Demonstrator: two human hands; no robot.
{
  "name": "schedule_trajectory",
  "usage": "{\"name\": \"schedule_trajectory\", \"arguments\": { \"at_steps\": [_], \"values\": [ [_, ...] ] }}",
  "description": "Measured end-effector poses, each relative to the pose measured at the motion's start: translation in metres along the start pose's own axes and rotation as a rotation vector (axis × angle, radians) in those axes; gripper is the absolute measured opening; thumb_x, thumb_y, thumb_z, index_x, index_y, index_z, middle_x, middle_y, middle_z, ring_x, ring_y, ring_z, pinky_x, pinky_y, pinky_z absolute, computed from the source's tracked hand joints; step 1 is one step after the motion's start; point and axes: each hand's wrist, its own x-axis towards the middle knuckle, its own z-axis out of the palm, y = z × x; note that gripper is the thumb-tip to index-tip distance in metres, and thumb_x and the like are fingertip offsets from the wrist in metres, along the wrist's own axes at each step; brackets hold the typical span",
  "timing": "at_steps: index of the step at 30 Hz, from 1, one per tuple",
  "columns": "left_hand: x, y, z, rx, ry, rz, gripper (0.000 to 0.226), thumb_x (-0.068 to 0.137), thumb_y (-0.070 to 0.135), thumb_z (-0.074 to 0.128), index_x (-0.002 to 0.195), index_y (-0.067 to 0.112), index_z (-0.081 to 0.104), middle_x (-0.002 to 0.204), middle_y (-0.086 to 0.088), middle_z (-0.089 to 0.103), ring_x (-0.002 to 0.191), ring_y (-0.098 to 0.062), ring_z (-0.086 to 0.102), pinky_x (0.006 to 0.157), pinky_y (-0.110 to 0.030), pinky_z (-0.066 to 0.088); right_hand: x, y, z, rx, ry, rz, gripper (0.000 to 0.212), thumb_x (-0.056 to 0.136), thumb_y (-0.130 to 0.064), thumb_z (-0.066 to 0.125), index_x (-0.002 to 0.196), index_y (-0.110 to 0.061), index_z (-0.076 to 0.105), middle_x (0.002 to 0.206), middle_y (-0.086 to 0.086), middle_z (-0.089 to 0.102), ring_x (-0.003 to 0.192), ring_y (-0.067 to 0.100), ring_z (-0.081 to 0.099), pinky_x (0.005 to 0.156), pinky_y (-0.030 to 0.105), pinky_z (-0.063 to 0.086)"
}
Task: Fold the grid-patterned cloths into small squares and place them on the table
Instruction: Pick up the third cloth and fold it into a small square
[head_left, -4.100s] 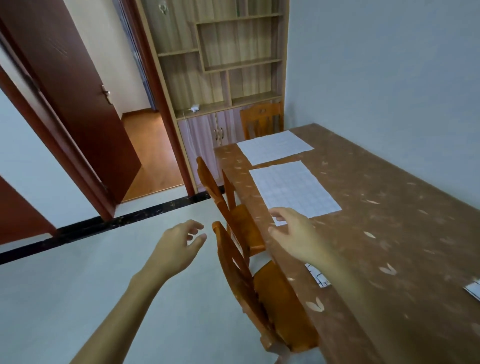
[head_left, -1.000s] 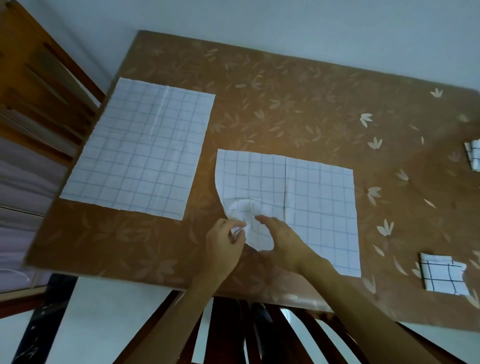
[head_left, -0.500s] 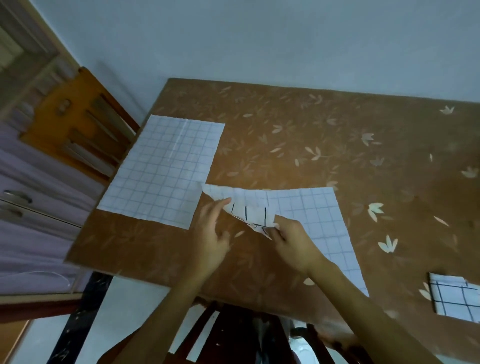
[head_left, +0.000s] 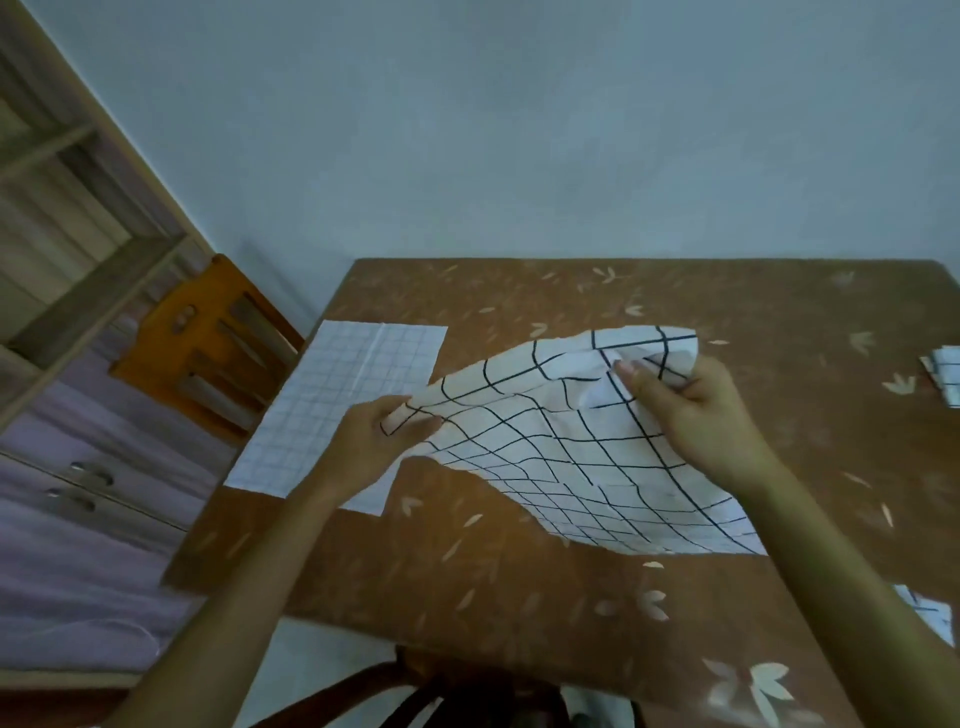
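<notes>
A white cloth with a black grid (head_left: 561, 447) hangs lifted above the brown table (head_left: 519, 587), its near edge trailing down toward the tabletop. My left hand (head_left: 374, 441) pinches its left corner. My right hand (head_left: 696, 415) grips the bunched upper right corner. A second grid cloth (head_left: 343, 400) lies flat on the table's left end, partly behind my left hand. A small folded grid cloth (head_left: 943, 376) sits at the right edge of the view, and another (head_left: 930, 613) shows beside my right forearm.
An orange wooden chair (head_left: 208, 343) stands at the table's left end, in front of a wooden shelf cabinet (head_left: 67, 291). A dark chair back (head_left: 441, 691) is below the table's near edge. A pale wall runs behind the table.
Both hands have lifted the near cloth off the table and turned it over, so its bold black grid side faces me. The view tilted upward.
</notes>
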Motion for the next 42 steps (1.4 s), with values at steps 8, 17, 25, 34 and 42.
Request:
{"name": "schedule_trajectory", "arguments": {
  "at_steps": [8, 17, 25, 34, 42],
  "values": [
    [-0.02, 0.06, -0.063, -0.368, 0.22, 0.077, 0.021, 0.095, 0.029, 0.066, 0.11, 0.018, 0.074, 0.11, -0.005, 0.077, 0.102, -0.019, 0.073, 0.087, -0.036, 0.06, 0.033, -0.054, -0.009, 0.055, 0.102, -0.101, 0.021, 0.1, -0.014, 0.057, 0.099, -0.028, 0.072, 0.078, -0.022, 0.073, 0.076, -0.005, 0.065, 0.072, 0.012, 0.051],
    [-0.015, 0.055, -0.053, -0.107, 0.049, -0.046, 0.034, 0.096, 0.026, 0.065, 0.07, 0.028, 0.044, 0.063, 0.007, 0.056, 0.052, 0.007, 0.054, 0.063, -0.01, 0.043, 0.093, -0.132, 0.017, 0.166, 0.27, -0.147, 0.017, 0.1, -0.017, 0.059, 0.094, -0.026, 0.073, 0.085, -0.017, 0.078, 0.089, 0.001, 0.073, 0.078, 0.018, 0.057],
    [-0.004, 0.074, -0.069, -0.772, 0.136, 0.019, 0.024, 0.099, 0.023, 0.061, 0.118, 0.012, 0.07, 0.11, -0.007, 0.078, 0.104, -0.022, 0.074, 0.088, -0.038, 0.06, 0.09, -0.122, 0.011, -0.076, 0.238, 0.233, 0.101, 0.079, -0.082, 0.051, 0.155, -0.018, 0.029, 0.157, -0.006, 0.038, 0.145, 0.021, 0.038, 0.119, 0.044, 0.03],
    [-0.002, 0.07, -0.116, -0.894, 0.214, 0.059, 0.034, 0.101, 0.026, 0.057, 0.13, 0.008, 0.062, 0.122, -0.01, 0.073, 0.116, -0.023, 0.068, 0.107, -0.045, 0.048, 0.038, -0.078, 0.06, 0.105, -0.088, 0.269, 0.089, 0.077, -0.013, 0.085, 0.147, -0.027, 0.033, 0.091, 0.011, 0.074, 0.088, 0.025, 0.075, 0.075, 0.025, 0.059],
    [-0.021, 0.074, -0.129, -1.033, 0.203, 0.053, 0.042, 0.1, 0.034, 0.056, 0.134, 0.01, 0.058, 0.125, -0.011, 0.071, 0.12, -0.027, 0.066, 0.106, -0.046, 0.048, 0.014, -0.045, 0.12, 0.164, -0.096, 0.228, 0.107, 0.073, -0.03, 0.088, 0.15, -0.056, 0.017, 0.074, 0.019, 0.055, 0.075, 0.03, 0.064, 0.076, 0.025, 0.056]
  ]
}}
